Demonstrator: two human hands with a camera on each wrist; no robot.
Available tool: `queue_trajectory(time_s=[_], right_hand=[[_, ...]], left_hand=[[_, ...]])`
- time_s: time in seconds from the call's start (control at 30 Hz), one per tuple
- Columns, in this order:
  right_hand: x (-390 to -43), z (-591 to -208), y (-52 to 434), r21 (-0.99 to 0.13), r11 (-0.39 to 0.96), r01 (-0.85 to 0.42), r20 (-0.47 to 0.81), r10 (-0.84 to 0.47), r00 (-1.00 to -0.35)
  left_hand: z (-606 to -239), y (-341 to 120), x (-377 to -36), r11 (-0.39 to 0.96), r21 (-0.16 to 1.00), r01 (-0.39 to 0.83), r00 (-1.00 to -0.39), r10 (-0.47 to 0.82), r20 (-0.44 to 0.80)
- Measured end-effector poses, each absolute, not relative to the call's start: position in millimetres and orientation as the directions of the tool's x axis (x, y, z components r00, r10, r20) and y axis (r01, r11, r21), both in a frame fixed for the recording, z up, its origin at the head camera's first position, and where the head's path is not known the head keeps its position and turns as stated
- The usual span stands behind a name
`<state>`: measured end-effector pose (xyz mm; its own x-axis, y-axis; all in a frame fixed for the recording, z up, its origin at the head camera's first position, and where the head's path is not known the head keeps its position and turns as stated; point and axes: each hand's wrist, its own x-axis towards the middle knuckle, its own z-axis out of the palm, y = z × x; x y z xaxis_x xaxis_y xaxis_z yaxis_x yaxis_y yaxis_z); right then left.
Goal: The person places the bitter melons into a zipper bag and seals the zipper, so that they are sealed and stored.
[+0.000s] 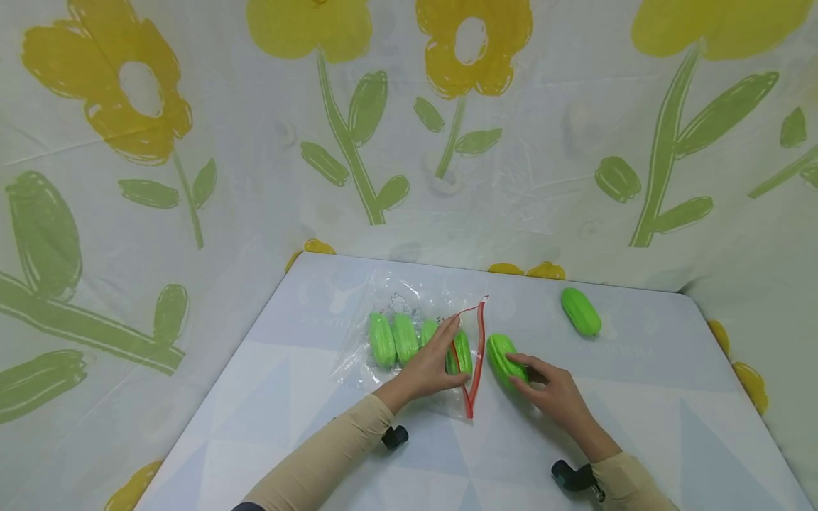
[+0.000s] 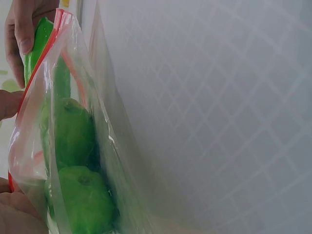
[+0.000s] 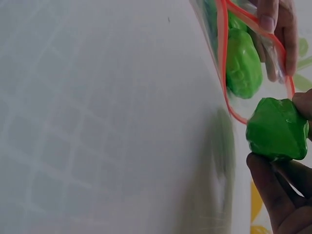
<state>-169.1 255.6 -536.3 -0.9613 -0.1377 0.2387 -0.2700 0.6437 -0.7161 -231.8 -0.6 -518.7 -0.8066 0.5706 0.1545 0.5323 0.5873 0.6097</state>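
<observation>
A clear zip bag [image 1: 358,365] with a red seal [image 1: 481,341] lies on the table, its mouth parted and facing right. Inside it, several ridged green toy cucumbers [image 1: 382,341] lie side by side. My left hand [image 1: 434,369] grips the bag's upper lip near the opening, fingers and thumb spread along the red strip [image 2: 36,70]. Just outside the mouth, my right hand [image 1: 556,390] pinches another toy cucumber [image 1: 503,358] between thumb and fingers. The right wrist view shows this held cucumber [image 3: 277,129] end-on, right at the red rim.
One more green toy cucumber [image 1: 581,312] lies at the back right of the pale, triangle-patterned table [image 1: 639,440]. Behind and beside the table hangs a white flowered curtain [image 1: 543,142]. Black wrist-camera parts [image 1: 571,475] show at both wrists.
</observation>
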Motion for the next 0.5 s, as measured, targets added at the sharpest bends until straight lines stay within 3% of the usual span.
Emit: queue_trajectory(time_s=[0.5], right_hand=[[-175.2,-538.0,243.3,-0.715,0.632,-0.298,0.244,-0.174,-0.954]], left_hand=[[-517.9,-0.8,-231.2,0.583,0.604,0.543,-0.801,0.576,0.164]])
